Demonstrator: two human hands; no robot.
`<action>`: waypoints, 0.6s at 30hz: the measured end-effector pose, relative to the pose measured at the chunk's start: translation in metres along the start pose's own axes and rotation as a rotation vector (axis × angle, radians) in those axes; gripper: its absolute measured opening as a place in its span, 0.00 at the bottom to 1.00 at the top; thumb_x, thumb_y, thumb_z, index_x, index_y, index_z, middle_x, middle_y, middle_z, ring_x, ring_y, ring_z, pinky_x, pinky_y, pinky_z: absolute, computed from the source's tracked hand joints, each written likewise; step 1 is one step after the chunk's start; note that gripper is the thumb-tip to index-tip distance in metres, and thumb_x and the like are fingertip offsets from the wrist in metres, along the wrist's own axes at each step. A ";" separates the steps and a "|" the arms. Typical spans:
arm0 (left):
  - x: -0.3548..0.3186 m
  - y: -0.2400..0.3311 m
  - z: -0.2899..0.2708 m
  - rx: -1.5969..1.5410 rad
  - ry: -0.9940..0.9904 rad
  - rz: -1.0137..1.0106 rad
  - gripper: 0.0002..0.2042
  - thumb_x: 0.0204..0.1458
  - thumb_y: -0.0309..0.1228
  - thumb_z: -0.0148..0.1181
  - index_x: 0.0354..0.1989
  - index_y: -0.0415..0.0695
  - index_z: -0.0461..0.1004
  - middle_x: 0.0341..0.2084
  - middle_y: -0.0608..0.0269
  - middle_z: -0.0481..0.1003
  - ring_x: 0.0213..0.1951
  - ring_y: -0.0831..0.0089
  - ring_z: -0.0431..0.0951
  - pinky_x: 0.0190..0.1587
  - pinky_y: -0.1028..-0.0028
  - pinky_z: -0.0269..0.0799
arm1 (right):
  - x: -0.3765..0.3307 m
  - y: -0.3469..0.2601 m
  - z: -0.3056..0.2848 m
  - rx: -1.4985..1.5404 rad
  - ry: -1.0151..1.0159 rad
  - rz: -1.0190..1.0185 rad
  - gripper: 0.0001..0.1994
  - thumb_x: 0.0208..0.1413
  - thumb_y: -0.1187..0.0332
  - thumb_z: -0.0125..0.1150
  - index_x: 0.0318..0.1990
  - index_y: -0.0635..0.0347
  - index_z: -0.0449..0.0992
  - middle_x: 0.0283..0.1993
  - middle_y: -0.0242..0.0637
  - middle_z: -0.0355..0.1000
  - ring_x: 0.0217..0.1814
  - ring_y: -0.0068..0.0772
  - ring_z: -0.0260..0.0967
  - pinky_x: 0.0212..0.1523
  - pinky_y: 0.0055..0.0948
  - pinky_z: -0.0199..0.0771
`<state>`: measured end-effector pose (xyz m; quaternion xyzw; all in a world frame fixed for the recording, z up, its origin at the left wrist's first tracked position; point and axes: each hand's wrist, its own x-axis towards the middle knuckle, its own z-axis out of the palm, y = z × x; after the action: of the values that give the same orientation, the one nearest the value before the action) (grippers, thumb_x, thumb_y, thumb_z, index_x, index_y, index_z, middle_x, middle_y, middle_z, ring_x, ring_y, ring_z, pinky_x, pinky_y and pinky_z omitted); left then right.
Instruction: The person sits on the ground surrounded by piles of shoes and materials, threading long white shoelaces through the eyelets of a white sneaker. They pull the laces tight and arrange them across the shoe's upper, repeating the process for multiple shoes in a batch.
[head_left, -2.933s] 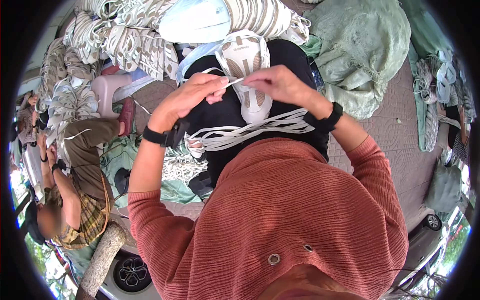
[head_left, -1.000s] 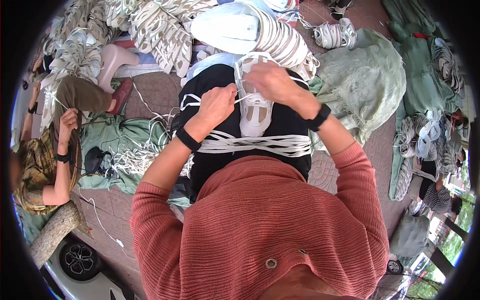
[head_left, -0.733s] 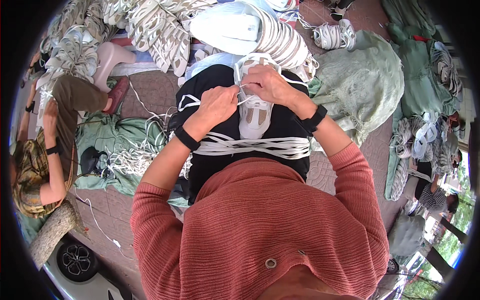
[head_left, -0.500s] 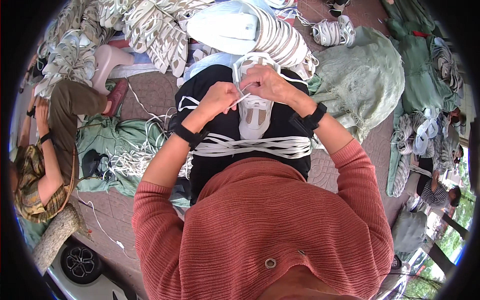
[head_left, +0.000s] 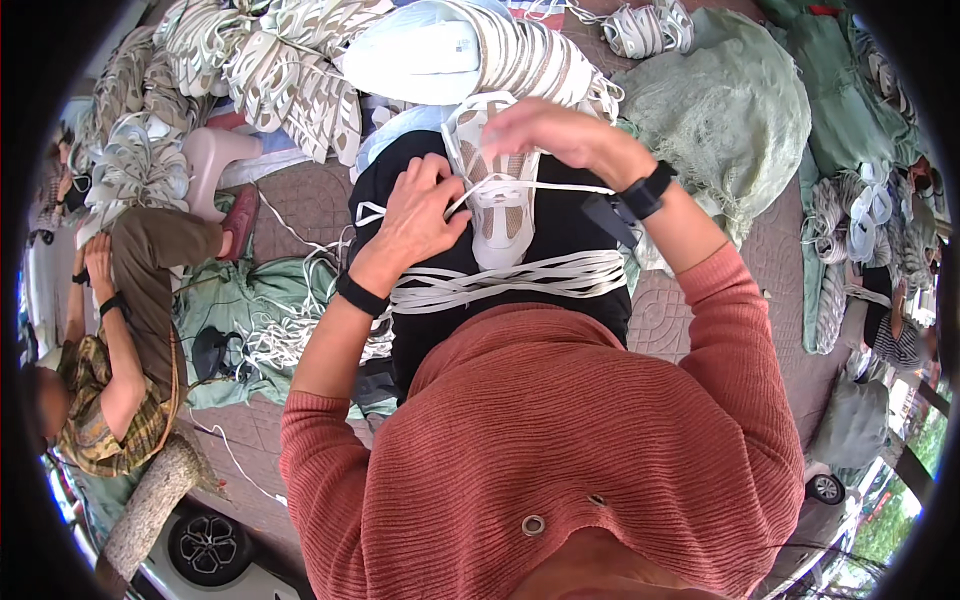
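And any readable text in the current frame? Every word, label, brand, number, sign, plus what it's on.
None readable.
White lining of the front upper in the stack: small dark mark, too small to read.
Shoe upper on the lap: no lettering can be made out; the right hand, blurred, is partly in front of it.
Elsewhere: nothing I can make out as text.

To my left, I list: one pink stool (head_left: pixel 208 178), one mottled trunk (head_left: pixel 150 505), one car wheel (head_left: pixel 208 545). To my right: one pale-green sack (head_left: pixel 715 120).
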<state>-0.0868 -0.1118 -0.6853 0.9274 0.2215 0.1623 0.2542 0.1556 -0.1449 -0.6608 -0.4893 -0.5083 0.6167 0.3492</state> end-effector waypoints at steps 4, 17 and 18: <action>0.003 -0.014 0.014 0.017 0.017 0.079 0.05 0.40 0.25 0.62 0.25 0.42 0.72 0.34 0.58 0.66 0.38 0.58 0.66 0.41 0.65 0.63 | -0.037 -0.018 -0.049 0.657 -0.042 -0.050 0.12 0.62 0.68 0.47 0.39 0.69 0.74 0.23 0.24 0.58 0.19 0.14 0.49 0.19 0.15 0.48; 0.040 -0.014 0.003 -0.281 -0.105 0.029 0.05 0.39 0.21 0.60 0.25 0.42 0.71 0.33 0.65 0.71 0.37 0.63 0.65 0.42 0.68 0.62 | -0.318 -0.010 -0.342 0.815 0.891 -0.548 0.10 0.64 0.73 0.35 0.43 0.73 0.61 0.65 0.59 0.58 0.32 0.32 0.59 0.30 0.25 0.58; 0.044 -0.012 0.004 -0.231 -0.108 0.051 0.05 0.38 0.21 0.60 0.25 0.42 0.71 0.33 0.64 0.71 0.37 0.63 0.65 0.42 0.68 0.62 | -0.347 -0.007 -0.353 0.939 0.665 -0.604 0.09 0.64 0.73 0.35 0.40 0.71 0.61 0.66 0.59 0.57 0.28 0.29 0.56 0.26 0.23 0.56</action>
<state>-0.0519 -0.0825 -0.6874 0.9047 0.1636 0.1428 0.3666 0.5897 -0.3646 -0.5693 -0.2850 -0.1645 0.4634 0.8228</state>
